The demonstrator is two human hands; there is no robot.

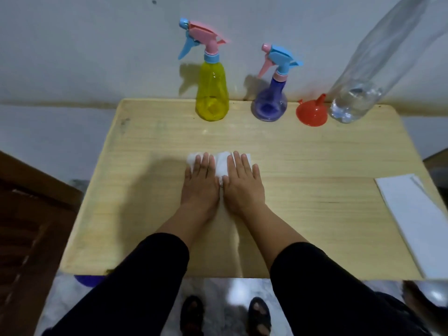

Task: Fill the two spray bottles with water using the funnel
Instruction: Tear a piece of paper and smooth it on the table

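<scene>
**On the table: two flat hands on a tissue, bottles lined up at the far edge**

At the middle of the table (pixel 315 151), both hands lie side by side, palms down, fingers straight and together. The left hand (pixel 201 180) and the right hand (pixel 242 181) press on a crumpled white tissue (pixel 221 163), which shows between them and past their fingertips. Neither hand curls round anything. Black sleeves cover both forearms up to just short of the wrists.

Along the far edge of the table, against the pale wall, four things stand in a row. Farthest left is the yellow spray bottle (pixel 212 93), upright, with a pink sprayer head and a blue trigger. Near it on the right stands the purple spray bottle (pixel 271 103), shorter, with a blue sprayer head and a pink trigger; both heads are screwed on. Just beside the purple bottle sits the red funnel (pixel 311 113), wide mouth down on the wood and spout pointing up. Just beside the funnel, at the far right corner, stands a tall clear plastic bottle (pixel 358 93) with a little water at its bottom.

Along the right edge of the table lies a folded white sheet (pixel 417 214), well apart from the hands.
</scene>
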